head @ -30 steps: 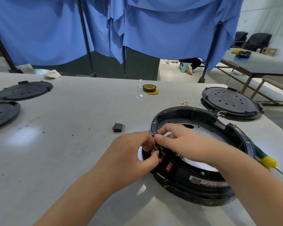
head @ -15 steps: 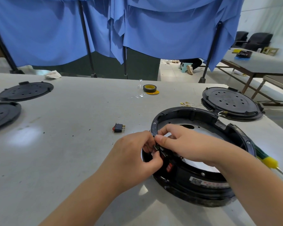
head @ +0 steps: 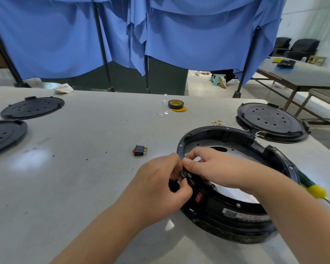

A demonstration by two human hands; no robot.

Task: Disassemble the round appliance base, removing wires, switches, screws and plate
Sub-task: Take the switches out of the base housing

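Far left: two black perforated plates (head: 31, 107) & (head: 3, 135) lay flat on the grey table (head: 74, 168), white rag (head: 63, 88) behind them at the table edge. Centre: loose rocker switch (head: 139, 150) (red end, brass tabs) sat on the table, apart from the base; tape roll (head: 175, 104) further back. None of that moved vs 1 s ago.

Left hand (head: 158, 189) was curled, thumb + fingers pinching a small black switch part (head: 184, 175) at the near-left rim of the round base (head: 227, 212). Grip looked the same as 0.5 s ago, hand sat marginally lower/closer in. Right hand (head: 211, 168) reached across from inside the ring, thumb + index pinching the same part; posn basically unchanged. Red switch (head: 198, 198) was still seated in the base wall just below the hands.

Base lay on the table right of centre, metal plate (head: 202, 147) visible inside. Right: loose wires (head: 220, 122), another black base (head: 272, 121), green/yellow screwdriver (head: 311, 187) beside the ring.
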